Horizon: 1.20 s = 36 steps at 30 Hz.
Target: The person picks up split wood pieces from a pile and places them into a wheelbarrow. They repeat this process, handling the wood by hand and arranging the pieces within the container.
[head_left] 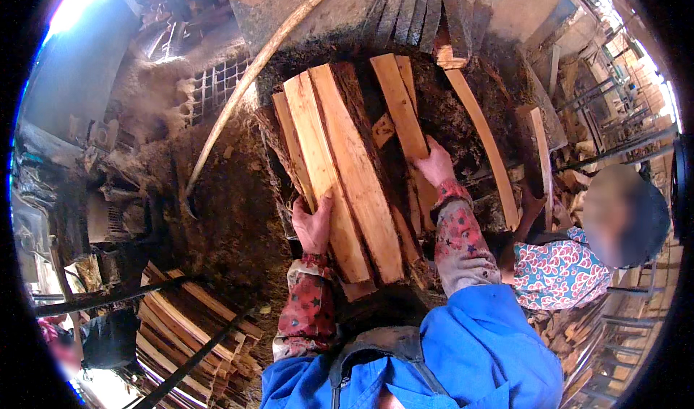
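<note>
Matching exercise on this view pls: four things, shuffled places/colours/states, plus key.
Things
1. Left hand
2. Right hand
3. Pole
4. Smock

Descriptions
A. Plain blue, at the lower edge of the picture
B. At the left side of the bark-edged stack
C. Long, bare wood, curved, beyond and left of the stack
D. At the right edge of a board lying right of the stack

Pairs: 1-B, 2-D, 3-C, 4-A

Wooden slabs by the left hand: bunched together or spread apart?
Bunched together: the slabs lie lengthwise, side by side, the left hand at their left edge.
</note>
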### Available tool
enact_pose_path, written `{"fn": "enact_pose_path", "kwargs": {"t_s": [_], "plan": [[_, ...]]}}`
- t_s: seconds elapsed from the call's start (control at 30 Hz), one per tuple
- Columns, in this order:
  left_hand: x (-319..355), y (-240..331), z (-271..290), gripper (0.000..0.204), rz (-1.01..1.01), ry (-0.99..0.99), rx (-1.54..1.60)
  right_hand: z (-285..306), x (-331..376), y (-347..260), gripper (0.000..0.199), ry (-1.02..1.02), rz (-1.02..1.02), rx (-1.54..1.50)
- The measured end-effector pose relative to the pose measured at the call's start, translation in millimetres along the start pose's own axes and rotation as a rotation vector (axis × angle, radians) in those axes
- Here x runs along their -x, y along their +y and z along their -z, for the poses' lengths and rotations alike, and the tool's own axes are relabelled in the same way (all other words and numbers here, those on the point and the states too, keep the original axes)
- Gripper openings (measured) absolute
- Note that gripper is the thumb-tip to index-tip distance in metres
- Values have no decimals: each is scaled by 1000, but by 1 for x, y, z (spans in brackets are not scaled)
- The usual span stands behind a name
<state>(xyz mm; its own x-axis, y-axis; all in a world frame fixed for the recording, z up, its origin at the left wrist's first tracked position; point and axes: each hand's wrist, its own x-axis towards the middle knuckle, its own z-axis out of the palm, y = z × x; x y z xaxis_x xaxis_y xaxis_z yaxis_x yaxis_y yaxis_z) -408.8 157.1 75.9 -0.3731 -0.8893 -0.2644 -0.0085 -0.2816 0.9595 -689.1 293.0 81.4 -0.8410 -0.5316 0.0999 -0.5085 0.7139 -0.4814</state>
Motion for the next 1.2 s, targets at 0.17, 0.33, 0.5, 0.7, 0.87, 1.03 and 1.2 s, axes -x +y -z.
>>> {"fn": "enact_pose_path", "kwargs": {"t_s": [0.17, 0.33, 0.5, 0.7, 0.87, 1.03, 1.2], "plan": [[-2, -6, -1, 63, -15, 23, -86, -11, -15, 22, 56, -213, -48, -219], [-7, -21, 4, 61, 20, 16, 39, 26, 16, -1, 43, -269, -11, -308], [2, -4, 1, 60, 8, 19, -27, 24, 36, -38, 34, 6, 207, 92], [-3, -4, -1, 58, -13, 49, -115, 50, 72, -51, 38, -160, 333, -425], [1, 1, -3, 58, -20, 46, -83, 109, 46, 103, 72, 263, -68, 283], [-2, -4, -7, 55, -8, 26, -105, 114, 69, 247, 83, -37, -279, 213], [1, 2, -4, 48, -2, 83, -98, 93, 151, 183, 62, 29, -323, 167]]}}
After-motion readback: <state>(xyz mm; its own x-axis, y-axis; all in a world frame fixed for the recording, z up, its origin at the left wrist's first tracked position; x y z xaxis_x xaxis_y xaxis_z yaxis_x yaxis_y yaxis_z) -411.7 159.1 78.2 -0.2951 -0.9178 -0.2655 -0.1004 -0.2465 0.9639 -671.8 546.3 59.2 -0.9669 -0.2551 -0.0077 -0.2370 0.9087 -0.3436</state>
